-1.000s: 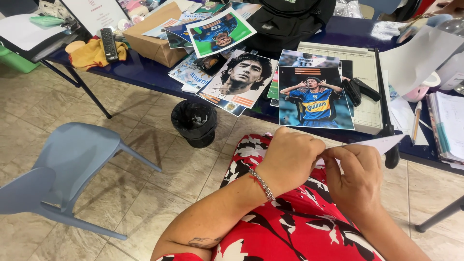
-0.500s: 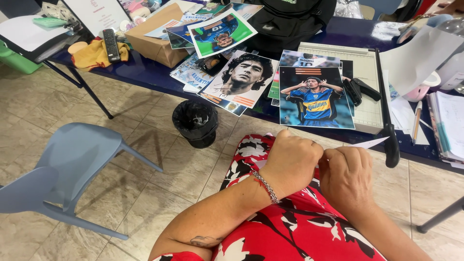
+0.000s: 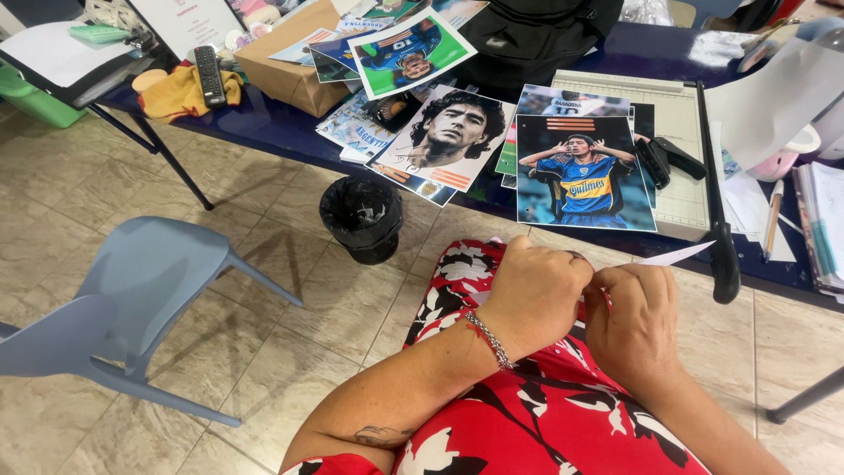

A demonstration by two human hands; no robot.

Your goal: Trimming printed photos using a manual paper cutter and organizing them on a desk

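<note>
White paper strip (image 3: pixel 673 255) at center right of the frame, sticking out past the right hand (image 3: pixel 637 325) toward the dark blue table (image 3: pixel 290 132); both hands closed around its near end. Left hand (image 3: pixel 536 295) is a fist with a silver bracelet (image 3: pixel 490 339), pressed against the right hand over the lap. Since a second ago the hands dropped lower and closed tighter, and less paper shows, only a thin tip now, so it looks like it is being folded or gathered in. Counts: two hands, one strip, one paper trimmer (image 3: pixel 681 158) upper right, two big portrait prints on top of the pile, one black bin (image 3: pixel 360 215), one grey-blue chair (image 3: pixel 132 299) at left.
</note>
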